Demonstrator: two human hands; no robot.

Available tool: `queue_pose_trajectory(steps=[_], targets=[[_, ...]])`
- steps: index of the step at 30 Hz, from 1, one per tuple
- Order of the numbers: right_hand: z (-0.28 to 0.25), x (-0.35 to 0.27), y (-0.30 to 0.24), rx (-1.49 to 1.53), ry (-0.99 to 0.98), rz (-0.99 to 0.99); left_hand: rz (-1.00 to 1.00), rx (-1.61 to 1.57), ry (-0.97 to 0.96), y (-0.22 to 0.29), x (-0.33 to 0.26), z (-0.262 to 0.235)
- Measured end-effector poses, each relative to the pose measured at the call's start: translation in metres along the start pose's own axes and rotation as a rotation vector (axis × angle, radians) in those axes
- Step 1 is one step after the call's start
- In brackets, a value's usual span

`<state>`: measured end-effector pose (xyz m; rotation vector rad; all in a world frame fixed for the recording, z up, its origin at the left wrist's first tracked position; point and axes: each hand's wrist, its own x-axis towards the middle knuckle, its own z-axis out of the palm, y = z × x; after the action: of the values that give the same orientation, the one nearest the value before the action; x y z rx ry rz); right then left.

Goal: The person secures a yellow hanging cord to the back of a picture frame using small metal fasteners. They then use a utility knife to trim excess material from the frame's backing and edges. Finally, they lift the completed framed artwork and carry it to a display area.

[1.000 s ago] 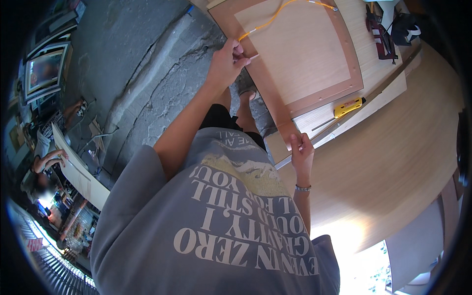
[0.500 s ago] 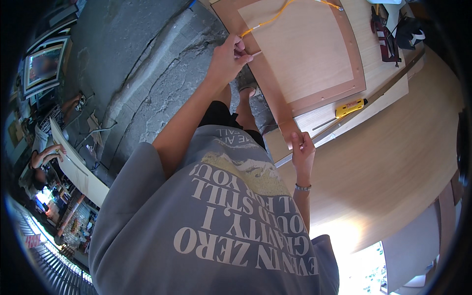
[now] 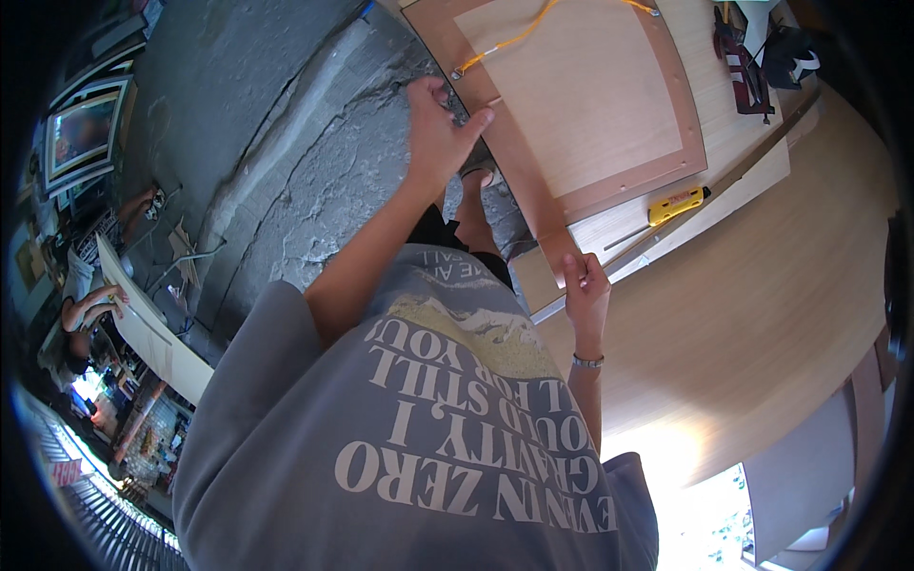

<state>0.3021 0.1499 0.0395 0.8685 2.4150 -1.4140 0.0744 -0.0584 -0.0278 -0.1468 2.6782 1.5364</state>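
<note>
A framed panel (image 3: 581,100) lies back up on the table, with a brown tape border (image 3: 628,190) around a pale wood middle. My left hand (image 3: 438,138) is just off the panel's left edge, thumb spread from the curled fingers, with nothing seen in it. Past the panel's near corner a strip of brown tape (image 3: 552,255) runs to my right hand (image 3: 587,285), whose fingers are closed on its end. An orange cord (image 3: 519,38) crosses the panel's far part between two metal rings.
A yellow-handled tool (image 3: 678,204) with a thin shaft lies right of the panel. Dark red and black tools (image 3: 747,71) sit at the far right. The curved-looking wooden tabletop (image 3: 724,305) stretches to the right. At the left, another person (image 3: 90,309) is beside a pale board.
My left hand has let go at the panel's left edge and drawn back to the left, its thumb opening. My right hand has stayed at the tape's end.
</note>
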Motion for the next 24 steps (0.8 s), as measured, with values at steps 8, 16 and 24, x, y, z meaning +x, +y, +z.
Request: queue_pose_trajectory(steps=[8, 16, 24], targets=[[-0.001, 0.000, 0.000, 0.013, -0.023, -0.004, -0.352, -0.486, -0.234, -0.018, 0.005, 0.027], [-0.001, -0.001, 0.001, -0.025, -0.048, 0.047, -0.639, -0.869, -0.297, -0.016, 0.014, 0.007], [0.001, -0.005, 0.003, 0.033, -0.029, 0.027, -0.472, -0.500, -0.388, -0.006, 0.015, 0.012]])
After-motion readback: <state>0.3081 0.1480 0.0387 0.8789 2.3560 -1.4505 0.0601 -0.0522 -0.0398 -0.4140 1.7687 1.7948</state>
